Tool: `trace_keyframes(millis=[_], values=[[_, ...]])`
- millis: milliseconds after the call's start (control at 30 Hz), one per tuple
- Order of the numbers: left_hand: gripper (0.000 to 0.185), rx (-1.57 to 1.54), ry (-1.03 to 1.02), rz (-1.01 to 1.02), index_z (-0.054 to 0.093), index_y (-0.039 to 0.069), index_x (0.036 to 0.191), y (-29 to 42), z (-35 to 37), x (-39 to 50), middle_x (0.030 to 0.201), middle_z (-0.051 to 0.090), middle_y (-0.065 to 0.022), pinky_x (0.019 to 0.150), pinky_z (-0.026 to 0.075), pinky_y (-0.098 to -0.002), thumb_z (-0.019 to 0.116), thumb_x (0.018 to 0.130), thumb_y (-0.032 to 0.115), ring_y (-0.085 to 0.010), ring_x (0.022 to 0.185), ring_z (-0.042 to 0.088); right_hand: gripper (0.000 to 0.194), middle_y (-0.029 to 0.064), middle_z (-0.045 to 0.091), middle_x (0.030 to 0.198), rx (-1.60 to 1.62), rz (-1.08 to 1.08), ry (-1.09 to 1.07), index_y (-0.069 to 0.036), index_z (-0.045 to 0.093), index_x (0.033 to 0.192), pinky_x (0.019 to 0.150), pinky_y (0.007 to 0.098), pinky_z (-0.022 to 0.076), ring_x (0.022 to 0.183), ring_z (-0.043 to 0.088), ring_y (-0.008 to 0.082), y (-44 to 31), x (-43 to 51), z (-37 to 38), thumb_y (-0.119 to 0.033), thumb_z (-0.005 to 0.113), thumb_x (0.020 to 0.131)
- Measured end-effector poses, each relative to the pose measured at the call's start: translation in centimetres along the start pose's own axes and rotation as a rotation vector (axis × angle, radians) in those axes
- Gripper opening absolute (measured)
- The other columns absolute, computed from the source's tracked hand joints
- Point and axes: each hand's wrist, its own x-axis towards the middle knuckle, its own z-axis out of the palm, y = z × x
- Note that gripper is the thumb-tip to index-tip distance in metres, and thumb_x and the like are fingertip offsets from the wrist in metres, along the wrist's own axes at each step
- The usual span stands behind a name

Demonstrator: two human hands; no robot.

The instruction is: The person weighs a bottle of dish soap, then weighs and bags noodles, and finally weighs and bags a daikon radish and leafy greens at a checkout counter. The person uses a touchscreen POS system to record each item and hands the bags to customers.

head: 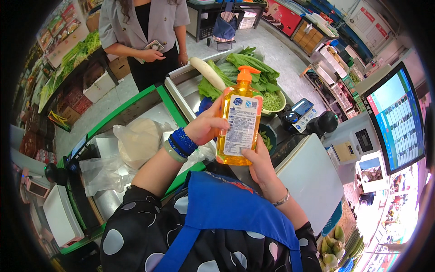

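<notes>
Before my chest I hold a clear pump bottle of orange-yellow liquid, upright, with an orange pump head and a white printed label facing me. My left hand grips its left side, thumb across the label's edge. Around the lower right side closes my right hand, its thumb near a barcode. Behind the bottle, a white radish and leafy green vegetables lie on a metal-edged counter. A pale green bowl of small green beans or peas stands at their right.
A person stands across the counter. Left is a green-edged counter with clear plastic bags. On the right are a monitor, a payment device, a black scanner and a white lid-like panel.
</notes>
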Motion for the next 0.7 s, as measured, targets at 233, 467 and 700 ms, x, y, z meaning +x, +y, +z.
trace_keyframes(millis=[233,467,700], values=[[0.100,-0.040,0.008,0.000,0.004,0.020,0.153,-0.35,-0.25,-0.17,0.143,0.038,-0.0101,0.104,0.039,-0.0365,0.057,0.075,-0.011,-0.0224,0.128,0.044,0.072,0.0136,0.045,0.134,0.050,0.066,-0.013,0.000,0.024,0.143,0.108,0.0373,0.0343,0.126,0.044,0.0229,-0.26,-0.31,0.27,0.006,0.052,0.077],[0.099,-0.010,-0.008,0.015,0.004,0.020,0.154,-0.55,-0.49,-0.30,0.146,0.035,-0.0092,0.106,0.036,-0.0374,0.057,0.075,-0.008,-0.0233,0.132,0.039,0.072,0.0139,0.045,0.134,0.034,0.052,0.003,0.000,0.023,0.143,0.108,0.0369,0.0342,0.126,0.045,0.0231,-0.11,-0.66,0.56,0.006,0.051,0.078],[0.098,-0.027,0.007,-0.009,0.005,0.021,0.154,-0.37,-0.47,-0.71,0.145,0.037,-0.0098,0.106,0.037,-0.0375,0.057,0.075,-0.008,-0.0236,0.131,0.041,0.072,0.0139,0.044,0.134,0.026,0.064,0.011,0.000,0.023,0.144,0.108,0.0364,0.0342,0.126,0.045,0.0230,-0.12,-0.81,0.87,0.006,0.051,0.078]])
